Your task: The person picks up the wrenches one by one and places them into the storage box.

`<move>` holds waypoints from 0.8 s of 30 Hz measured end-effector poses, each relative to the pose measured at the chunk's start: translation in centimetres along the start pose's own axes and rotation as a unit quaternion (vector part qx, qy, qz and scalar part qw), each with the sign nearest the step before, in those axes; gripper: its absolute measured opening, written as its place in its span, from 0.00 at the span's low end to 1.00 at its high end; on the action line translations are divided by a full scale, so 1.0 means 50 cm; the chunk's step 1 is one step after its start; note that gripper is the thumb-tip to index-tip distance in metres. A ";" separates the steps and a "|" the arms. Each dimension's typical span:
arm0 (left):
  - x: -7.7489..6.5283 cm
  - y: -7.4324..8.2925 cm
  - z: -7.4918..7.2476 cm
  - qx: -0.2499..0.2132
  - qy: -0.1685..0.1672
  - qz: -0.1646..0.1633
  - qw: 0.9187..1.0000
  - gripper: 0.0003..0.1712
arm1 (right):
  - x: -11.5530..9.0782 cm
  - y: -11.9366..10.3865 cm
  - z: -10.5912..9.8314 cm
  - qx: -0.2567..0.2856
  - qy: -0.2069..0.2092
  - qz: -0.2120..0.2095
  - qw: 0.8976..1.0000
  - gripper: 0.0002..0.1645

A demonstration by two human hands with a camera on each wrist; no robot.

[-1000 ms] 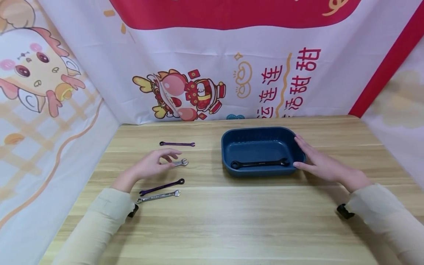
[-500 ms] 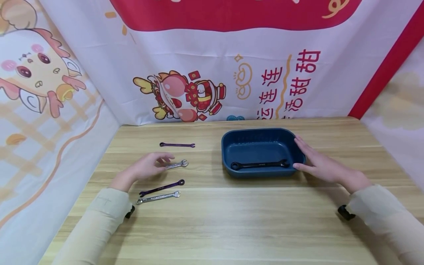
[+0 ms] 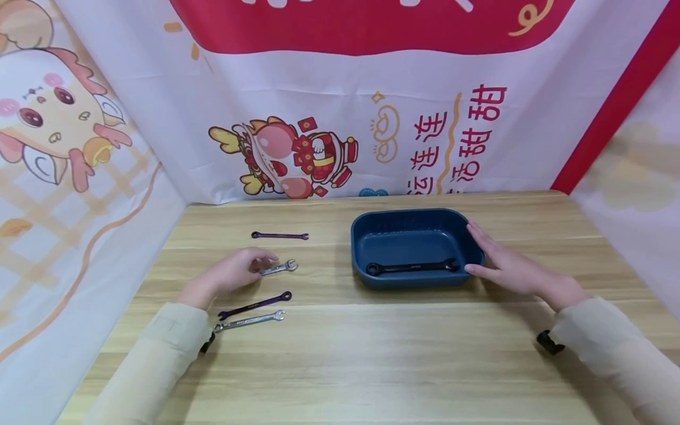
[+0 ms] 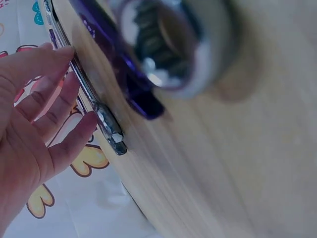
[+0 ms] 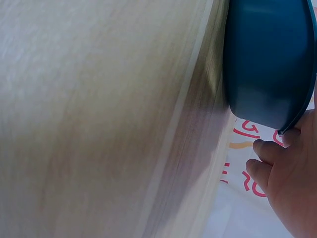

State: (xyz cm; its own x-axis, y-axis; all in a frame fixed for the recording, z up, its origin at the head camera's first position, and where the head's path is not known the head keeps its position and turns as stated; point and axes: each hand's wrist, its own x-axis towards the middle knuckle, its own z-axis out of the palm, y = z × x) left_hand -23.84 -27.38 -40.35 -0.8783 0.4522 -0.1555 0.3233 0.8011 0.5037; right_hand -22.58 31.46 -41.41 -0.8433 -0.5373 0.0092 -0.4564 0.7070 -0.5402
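My left hand (image 3: pixel 234 271) is at a silver combination wrench (image 3: pixel 280 268) lying on the left of the table. Its fingers curl over the wrench's near end, which they hide in the head view. In the left wrist view, the thumb and fingertips meet the silver shank (image 4: pixel 84 79). My right hand (image 3: pixel 515 268) rests against the right end of a dark blue plastic box (image 3: pixel 414 282), fingers extended along the rim and thumb at the near corner. Inside the box lies a black wrench (image 3: pixel 411 267).
A purple wrench (image 3: pixel 280 235) lies beyond the left hand. Nearer the left sleeve are another purple wrench (image 3: pixel 256 305) and a second silver wrench (image 3: pixel 249 321), side by side. A printed cloth (image 3: pixel 319 77) hangs along the back of the wooden table (image 3: pixel 372 360).
My left hand has drawn back slightly along the silver wrench, and its fingers have curled in onto it. The right hand stays at the box. The head view has shifted slightly.
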 end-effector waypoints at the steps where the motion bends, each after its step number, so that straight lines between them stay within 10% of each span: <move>1: 0.000 0.000 -0.001 0.000 -0.002 -0.003 1.000 0.28 | 0.000 0.000 0.000 0.001 -0.001 0.002 1.000 0.56; 24: 0.008 0.003 -0.012 0.042 -0.034 0.007 0.999 0.34 | 0.002 -0.026 -0.013 0.008 -0.027 0.050 0.998 0.58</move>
State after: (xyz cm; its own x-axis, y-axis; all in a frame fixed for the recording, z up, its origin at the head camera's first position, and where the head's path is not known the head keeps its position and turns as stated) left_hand -24.36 -27.33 -39.82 -0.8484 0.4865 -0.2084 0.3657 0.8235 0.4337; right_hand -22.26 30.78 -40.12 -0.8679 -0.4884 -0.0907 -0.3651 0.7511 -0.5501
